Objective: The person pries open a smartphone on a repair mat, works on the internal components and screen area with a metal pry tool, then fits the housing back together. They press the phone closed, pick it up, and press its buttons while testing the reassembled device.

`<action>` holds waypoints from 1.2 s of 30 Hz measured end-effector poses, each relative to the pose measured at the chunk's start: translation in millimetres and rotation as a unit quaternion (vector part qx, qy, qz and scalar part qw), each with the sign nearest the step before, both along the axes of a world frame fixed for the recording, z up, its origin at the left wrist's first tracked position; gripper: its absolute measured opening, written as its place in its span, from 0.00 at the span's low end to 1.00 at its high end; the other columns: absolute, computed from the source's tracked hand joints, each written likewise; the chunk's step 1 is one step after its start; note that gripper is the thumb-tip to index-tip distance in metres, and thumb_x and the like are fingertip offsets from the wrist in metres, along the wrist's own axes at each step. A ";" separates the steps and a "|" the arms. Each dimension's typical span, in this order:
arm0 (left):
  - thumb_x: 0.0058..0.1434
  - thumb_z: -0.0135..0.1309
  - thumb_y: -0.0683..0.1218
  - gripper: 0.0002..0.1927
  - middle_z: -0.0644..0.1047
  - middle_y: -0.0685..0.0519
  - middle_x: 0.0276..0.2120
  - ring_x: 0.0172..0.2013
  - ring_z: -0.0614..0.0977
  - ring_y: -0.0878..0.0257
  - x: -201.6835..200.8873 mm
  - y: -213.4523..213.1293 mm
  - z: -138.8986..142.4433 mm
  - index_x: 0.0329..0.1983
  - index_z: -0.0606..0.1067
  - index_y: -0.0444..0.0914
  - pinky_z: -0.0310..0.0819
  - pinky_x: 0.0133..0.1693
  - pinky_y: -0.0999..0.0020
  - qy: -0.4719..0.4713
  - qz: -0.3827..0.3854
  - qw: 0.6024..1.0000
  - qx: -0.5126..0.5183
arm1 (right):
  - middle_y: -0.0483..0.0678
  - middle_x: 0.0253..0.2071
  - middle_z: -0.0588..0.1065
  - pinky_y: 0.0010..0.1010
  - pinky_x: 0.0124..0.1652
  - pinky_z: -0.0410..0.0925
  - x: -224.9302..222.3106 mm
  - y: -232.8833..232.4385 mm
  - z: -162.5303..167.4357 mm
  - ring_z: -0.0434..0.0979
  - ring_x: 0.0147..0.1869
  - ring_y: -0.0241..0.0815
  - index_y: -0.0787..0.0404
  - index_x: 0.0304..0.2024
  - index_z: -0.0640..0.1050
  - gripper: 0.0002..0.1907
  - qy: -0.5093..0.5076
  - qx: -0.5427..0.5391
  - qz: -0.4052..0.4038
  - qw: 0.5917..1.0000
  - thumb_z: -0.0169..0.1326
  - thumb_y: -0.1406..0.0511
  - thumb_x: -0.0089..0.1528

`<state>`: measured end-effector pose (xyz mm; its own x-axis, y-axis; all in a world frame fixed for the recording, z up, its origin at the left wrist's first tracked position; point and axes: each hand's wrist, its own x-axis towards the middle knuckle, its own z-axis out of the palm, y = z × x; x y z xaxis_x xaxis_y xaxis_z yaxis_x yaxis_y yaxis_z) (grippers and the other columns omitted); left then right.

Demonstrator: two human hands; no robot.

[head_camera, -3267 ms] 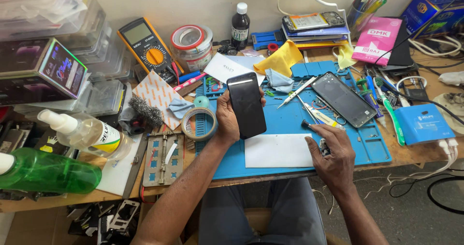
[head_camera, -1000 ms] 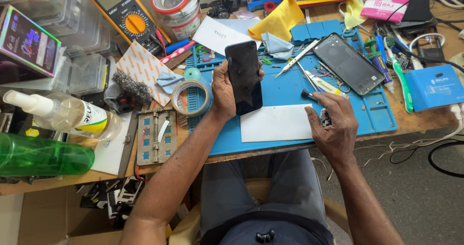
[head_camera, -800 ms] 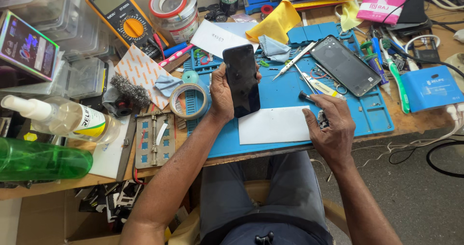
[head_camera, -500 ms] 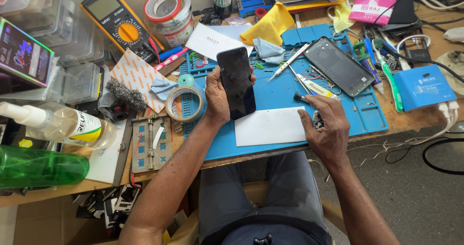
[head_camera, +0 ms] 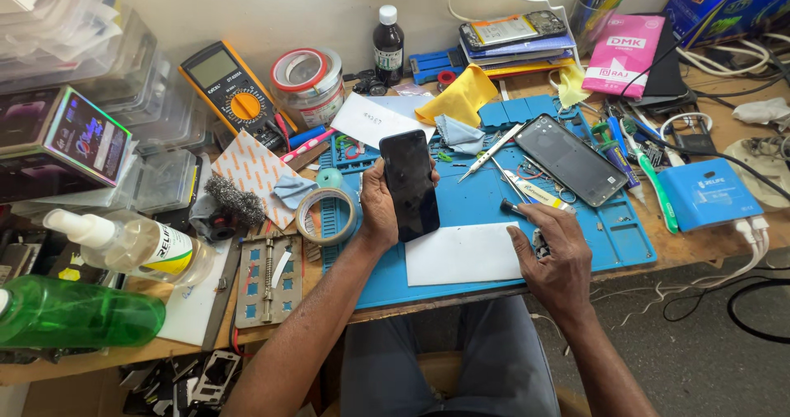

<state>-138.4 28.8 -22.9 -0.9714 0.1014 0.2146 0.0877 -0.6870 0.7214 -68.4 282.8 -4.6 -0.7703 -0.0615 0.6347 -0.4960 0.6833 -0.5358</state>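
Head view, nearest first: the right hand (head_camera: 558,252) rests on the blue work mat (head_camera: 461,203), fingers curled around a dark-tipped tool (head_camera: 512,208) beside a white sheet (head_camera: 461,254). Just left, the left hand (head_camera: 380,207) grips a black phone (head_camera: 409,184), held upright above the mat with its dark screen facing up. A tape roll (head_camera: 326,216) lies beside that wrist. Farther back sit a phone back cover (head_camera: 572,159), a yellow cloth (head_camera: 461,96) and a yellow multimeter (head_camera: 230,84).
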 end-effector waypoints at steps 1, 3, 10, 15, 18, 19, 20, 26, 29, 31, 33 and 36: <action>0.76 0.29 0.59 0.30 0.80 0.46 0.45 0.46 0.83 0.60 -0.2 -0.2 -0.2 0.57 0.73 0.32 0.78 0.53 0.61 -0.003 -0.001 1.000 -0.001 | 0.53 0.52 0.78 0.39 0.49 0.72 -0.2 0.1 -0.3 0.78 0.54 0.50 0.61 0.53 0.79 0.18 0.004 0.003 -0.001 1.000 0.64 0.66 0.61; 0.76 0.29 0.59 0.30 0.80 0.46 0.45 0.46 0.83 0.60 -0.6 -0.3 -0.3 0.57 0.73 0.32 0.78 0.54 0.61 -0.007 -0.004 1.000 -0.002 | 0.53 0.52 0.78 0.39 0.48 0.72 -0.3 0.2 -0.6 0.78 0.53 0.49 0.61 0.53 0.79 0.18 0.001 0.006 -0.004 1.000 0.64 0.66 0.61; 0.76 0.28 0.60 0.31 0.81 0.47 0.43 0.46 0.82 0.60 -1.5 -0.7 0.6 0.56 0.73 0.33 0.77 0.53 0.61 -0.005 0.001 1.000 -0.021 | 0.52 0.52 0.78 0.37 0.48 0.73 -0.1 -0.9 0.5 0.79 0.53 0.48 0.61 0.53 0.80 0.18 -0.005 -0.003 -0.002 1.000 0.64 0.65 0.61; 0.75 0.27 0.60 0.31 0.81 0.47 0.43 0.46 0.82 0.61 -2.3 -1.6 -1.6 0.56 0.73 0.33 0.77 0.54 0.61 -0.004 -0.001 1.000 -0.026 | 0.52 0.52 0.78 0.37 0.48 0.74 -1.6 0.7 -3.7 0.79 0.54 0.47 0.60 0.53 0.79 0.18 -0.001 0.004 -0.001 1.000 0.64 0.65 0.61; 0.75 0.27 0.60 0.31 0.81 0.47 0.43 0.46 0.82 0.61 -1.6 -1.1 0.4 0.56 0.73 0.33 0.77 0.54 0.61 0.004 -0.001 0.999 -0.036 | 0.53 0.53 0.77 0.37 0.47 0.74 -2.9 2.0 -6.0 0.79 0.54 0.47 0.60 0.53 0.79 0.18 -0.006 0.002 0.000 1.000 0.64 0.65 0.61; 0.75 0.27 0.60 0.31 0.81 0.47 0.43 0.45 0.82 0.61 -1.0 -0.8 1.8 0.56 0.73 0.33 0.77 0.53 0.61 -0.003 -0.003 0.999 -0.032 | 0.53 0.53 0.77 0.36 0.47 0.74 -3.1 2.1 -6.3 0.79 0.53 0.47 0.60 0.53 0.79 0.18 -0.009 0.000 0.001 1.000 0.64 0.65 0.61; 0.75 0.27 0.60 0.31 0.80 0.47 0.43 0.45 0.82 0.61 -0.2 -0.5 3.4 0.56 0.73 0.33 0.77 0.53 0.61 -0.009 -0.005 1.000 -0.029 | 0.53 0.53 0.77 0.36 0.47 0.74 -3.2 2.3 -6.1 0.79 0.53 0.47 0.60 0.53 0.79 0.18 -0.013 -0.002 0.002 1.000 0.64 0.65 0.61; 0.76 0.28 0.60 0.31 0.80 0.47 0.44 0.47 0.82 0.60 -2.0 -0.7 0.5 0.57 0.72 0.33 0.77 0.55 0.60 0.010 -0.007 0.999 -0.030 | 0.52 0.53 0.78 0.39 0.49 0.73 -1.6 0.0 -3.7 0.79 0.54 0.47 0.60 0.53 0.79 0.19 0.001 0.016 -0.005 1.000 0.65 0.65 0.60; 0.76 0.27 0.61 0.31 0.81 0.46 0.44 0.46 0.82 0.59 -7.6 -1.6 -12.5 0.56 0.72 0.33 0.76 0.54 0.60 0.000 -0.017 1.000 0.002 | 0.53 0.53 0.77 0.40 0.50 0.73 -3.1 0.3 -4.2 0.79 0.57 0.49 0.61 0.53 0.79 0.18 0.006 0.002 -0.004 1.000 0.64 0.67 0.61; 0.78 0.32 0.58 0.27 0.81 0.46 0.47 0.48 0.83 0.55 -9.7 -3.1 -17.4 0.56 0.72 0.33 0.76 0.58 0.56 0.049 0.012 0.999 0.002 | 0.54 0.54 0.78 0.39 0.46 0.72 -5.1 2.0 -5.6 0.79 0.57 0.52 0.61 0.53 0.79 0.17 -0.053 -0.051 0.028 0.997 0.61 0.70 0.61; 0.76 0.35 0.57 0.25 0.81 0.45 0.47 0.48 0.83 0.52 -11.5 -7.7 -26.8 0.56 0.72 0.33 0.75 0.57 0.52 0.030 0.042 0.996 0.070 | 0.54 0.53 0.79 0.43 0.58 0.69 -7.0 5.3 -7.0 0.78 0.60 0.55 0.62 0.52 0.79 0.17 -0.004 -0.026 0.056 0.998 0.61 0.70 0.60; 0.75 0.37 0.57 0.25 0.79 0.42 0.48 0.50 0.81 0.49 -15.1 -16.6 -22.2 0.58 0.71 0.32 0.73 0.57 0.48 -0.019 0.052 0.998 0.044 | 0.54 0.53 0.78 0.42 0.59 0.70 -7.7 11.8 -7.7 0.78 0.60 0.55 0.61 0.52 0.78 0.17 0.013 -0.030 0.075 0.997 0.64 0.68 0.61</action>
<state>-153.5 12.2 -45.1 -0.9833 -0.0170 0.1814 0.1350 -0.7364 0.6629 -76.1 294.5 -12.4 -0.7390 -0.1355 0.6599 -0.6037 0.5680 -0.5595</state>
